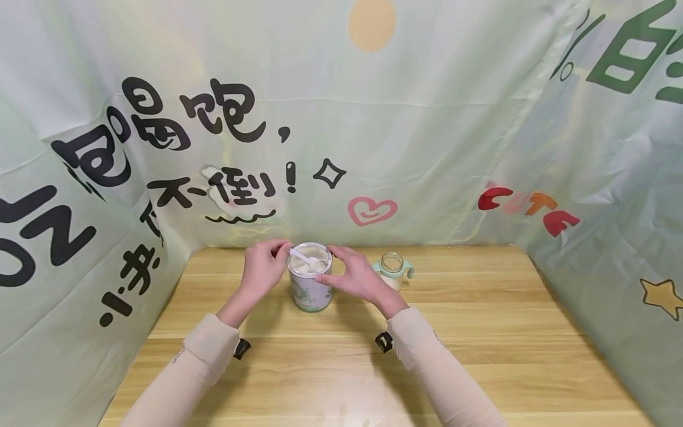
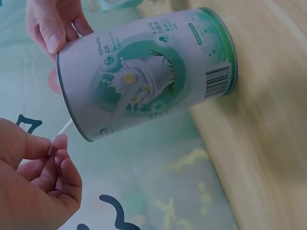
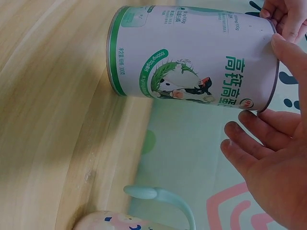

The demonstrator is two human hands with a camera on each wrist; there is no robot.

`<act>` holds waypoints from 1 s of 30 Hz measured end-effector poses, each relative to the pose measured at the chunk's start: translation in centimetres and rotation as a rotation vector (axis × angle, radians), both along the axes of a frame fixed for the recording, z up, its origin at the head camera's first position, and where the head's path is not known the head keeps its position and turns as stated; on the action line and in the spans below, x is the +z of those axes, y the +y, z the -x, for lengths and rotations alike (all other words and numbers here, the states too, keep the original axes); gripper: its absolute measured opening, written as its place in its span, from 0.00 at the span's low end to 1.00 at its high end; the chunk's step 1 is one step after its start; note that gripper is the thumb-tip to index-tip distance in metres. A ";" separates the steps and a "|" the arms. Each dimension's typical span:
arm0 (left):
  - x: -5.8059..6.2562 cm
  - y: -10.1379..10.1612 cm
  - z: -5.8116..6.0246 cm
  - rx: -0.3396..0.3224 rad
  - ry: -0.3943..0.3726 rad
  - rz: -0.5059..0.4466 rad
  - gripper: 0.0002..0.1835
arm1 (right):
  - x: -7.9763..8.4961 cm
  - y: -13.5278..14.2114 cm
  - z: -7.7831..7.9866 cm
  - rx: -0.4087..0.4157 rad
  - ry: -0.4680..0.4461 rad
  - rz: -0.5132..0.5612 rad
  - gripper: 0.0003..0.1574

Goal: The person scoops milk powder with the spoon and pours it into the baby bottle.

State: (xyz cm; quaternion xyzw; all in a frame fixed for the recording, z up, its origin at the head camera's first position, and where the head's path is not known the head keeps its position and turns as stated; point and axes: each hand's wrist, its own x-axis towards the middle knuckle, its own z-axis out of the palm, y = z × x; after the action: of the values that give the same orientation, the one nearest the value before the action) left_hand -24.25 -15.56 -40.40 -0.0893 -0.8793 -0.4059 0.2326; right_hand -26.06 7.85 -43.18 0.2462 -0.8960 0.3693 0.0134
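An uncovered milk powder can point(image 1: 311, 290), white and green with a cow picture, stands on the table. Pale powder shows inside it. A white scoop point(image 1: 306, 257) lies across the can's mouth, its bowl over the powder. My left hand point(image 1: 265, 265) pinches the end of the scoop's handle between thumb and fingertips at the can's left rim. With thumb and forefinger, my right hand point(image 1: 356, 273) grips the can's rim from the right. In the right wrist view, the other fingers point(image 3: 259, 136) of that hand are spread beside the can.
Just right of the can, behind my right hand, stands a baby bottle point(image 1: 392, 265) with mint handles and no lid. The wooden table point(image 1: 480, 332) meets printed cloth walls point(image 1: 427, 148) at the back and sides. Small black pieces point(image 1: 383, 341) show by both wrists.
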 end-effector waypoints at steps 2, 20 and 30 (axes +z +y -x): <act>0.1 -0.1 0.0 0.005 -0.028 -0.029 0.09 | 0.0 0.0 0.0 0.000 -0.002 0.000 0.53; 0.3 -1.5 0.6 0.134 -0.297 -0.286 0.13 | 0.0 0.1 0.0 -0.005 0.002 -0.022 0.53; 0.9 -1.5 0.8 0.102 -0.390 -0.494 0.15 | 0.1 0.7 0.0 -0.031 -0.016 -0.023 0.56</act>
State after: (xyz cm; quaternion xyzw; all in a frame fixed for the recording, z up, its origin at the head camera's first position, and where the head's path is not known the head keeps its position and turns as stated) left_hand -25.02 -17.03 -39.54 0.0936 -0.7856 -0.6044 0.0943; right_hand -26.04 8.58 -43.08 0.2294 -0.9039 0.3608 0.0092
